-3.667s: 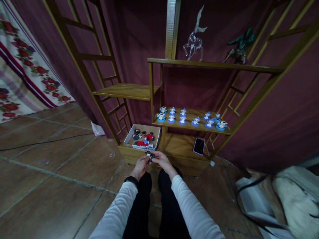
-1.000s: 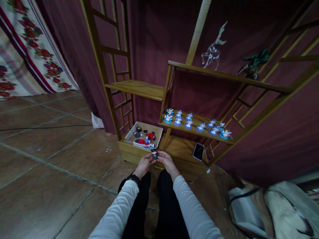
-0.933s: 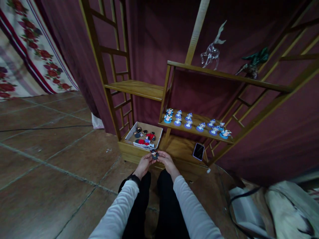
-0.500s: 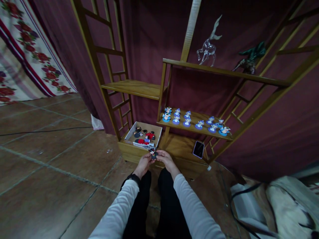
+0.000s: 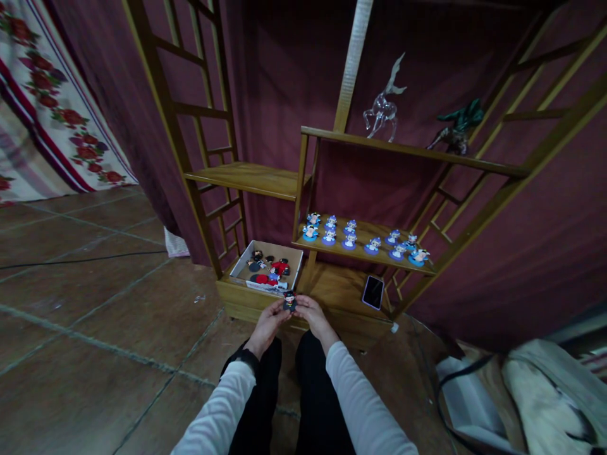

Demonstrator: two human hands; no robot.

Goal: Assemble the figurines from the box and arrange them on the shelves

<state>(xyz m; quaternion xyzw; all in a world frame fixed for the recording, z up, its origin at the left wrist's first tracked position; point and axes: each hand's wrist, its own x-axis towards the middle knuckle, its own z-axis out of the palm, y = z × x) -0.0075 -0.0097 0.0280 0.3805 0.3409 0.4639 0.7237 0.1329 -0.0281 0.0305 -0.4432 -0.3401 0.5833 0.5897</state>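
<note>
I've got the black-and-red figurine (image 5: 289, 299) roughly upright, gripped between the fingers (image 5: 302, 301) of my left hand (image 5: 268, 324) and right hand (image 5: 312, 313), just on the near side of the open cardboard box (image 5: 294, 260), with purple-based figurines (image 5: 349, 241) standing on the shelf (image 5: 362, 234) to the far right.

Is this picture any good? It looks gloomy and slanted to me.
Head view: dim light, with the maroon curtain falling into near-black toward the top; head view: the shelf unit splays outward, probably wide-lens distortion; head view: the dark figurine between left hand and right hand is small, fine detail unreadable; head view: the floor has a dull sheen.
</note>
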